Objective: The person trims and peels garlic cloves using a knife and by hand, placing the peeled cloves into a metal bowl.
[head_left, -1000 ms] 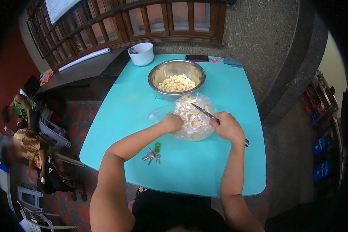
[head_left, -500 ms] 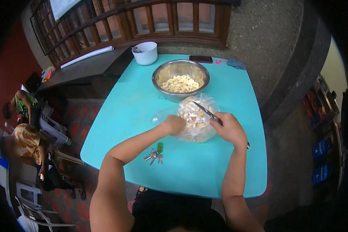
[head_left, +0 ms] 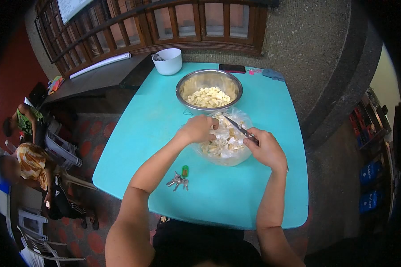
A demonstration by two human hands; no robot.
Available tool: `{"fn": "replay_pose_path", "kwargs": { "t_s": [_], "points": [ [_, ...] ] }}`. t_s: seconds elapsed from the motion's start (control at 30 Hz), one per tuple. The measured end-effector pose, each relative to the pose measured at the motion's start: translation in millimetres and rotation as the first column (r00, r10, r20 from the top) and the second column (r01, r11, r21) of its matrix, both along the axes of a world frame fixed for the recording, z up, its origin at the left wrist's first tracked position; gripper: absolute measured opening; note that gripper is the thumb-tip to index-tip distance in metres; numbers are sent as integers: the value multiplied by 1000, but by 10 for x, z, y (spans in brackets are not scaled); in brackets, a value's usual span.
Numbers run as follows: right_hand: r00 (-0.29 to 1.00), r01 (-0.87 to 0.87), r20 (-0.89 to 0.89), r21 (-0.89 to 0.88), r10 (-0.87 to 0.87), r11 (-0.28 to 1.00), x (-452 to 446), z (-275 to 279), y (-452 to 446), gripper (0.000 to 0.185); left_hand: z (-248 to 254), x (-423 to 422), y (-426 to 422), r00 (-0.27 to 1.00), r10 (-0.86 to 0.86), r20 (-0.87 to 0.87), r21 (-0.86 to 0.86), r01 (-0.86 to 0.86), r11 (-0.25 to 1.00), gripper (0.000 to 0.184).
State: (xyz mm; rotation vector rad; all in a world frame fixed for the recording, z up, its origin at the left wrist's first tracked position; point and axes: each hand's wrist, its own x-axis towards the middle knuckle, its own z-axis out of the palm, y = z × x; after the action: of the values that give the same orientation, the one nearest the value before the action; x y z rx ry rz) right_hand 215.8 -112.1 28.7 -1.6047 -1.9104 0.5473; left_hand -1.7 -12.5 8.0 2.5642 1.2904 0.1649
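Observation:
A clear plastic bag full of whitish and pale brown pieces lies on the turquoise table. At its left side is my left hand, fingers apart and curved over the bag's opening, with nothing visible between them. My right hand is closed round the handle of a knife, whose blade points up and left over the bag. Just beyond the bag stands a steel bowl with several pale yellow pieces in it.
Keys with a green tag lie near the table's front left. At the far edge are a white container, a phone and a grey-blue cloth. Two people sit at the left, beside stacked plastic stools.
My left hand has risen from the bag's left side toward its upper opening, and its fingers have spread. The knife stays in my right hand. The bag's mouth has changed shape.

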Motion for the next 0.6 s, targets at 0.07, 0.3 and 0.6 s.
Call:
{"fn": "replay_pose_path", "kwargs": {
  "t_s": [0.07, 0.3, 0.6],
  "points": [
    [1000, 1, 2, -21, -1, 1000, -3, 12, -1, 23, -1, -17, 13, 989, -57, 134, -9, 58, 998, 33],
    [973, -20, -226, 91, 40, 996, -57, -60, 24, 32, -38, -2, -32, 848, -107, 520, 63, 87, 994, 31],
    [912, -271, -330, -40, 243, 962, -170, -74, 79, 34, -122, 50, -106, 645, 89, 759, -187, 86, 979, 19]
  ]
}}
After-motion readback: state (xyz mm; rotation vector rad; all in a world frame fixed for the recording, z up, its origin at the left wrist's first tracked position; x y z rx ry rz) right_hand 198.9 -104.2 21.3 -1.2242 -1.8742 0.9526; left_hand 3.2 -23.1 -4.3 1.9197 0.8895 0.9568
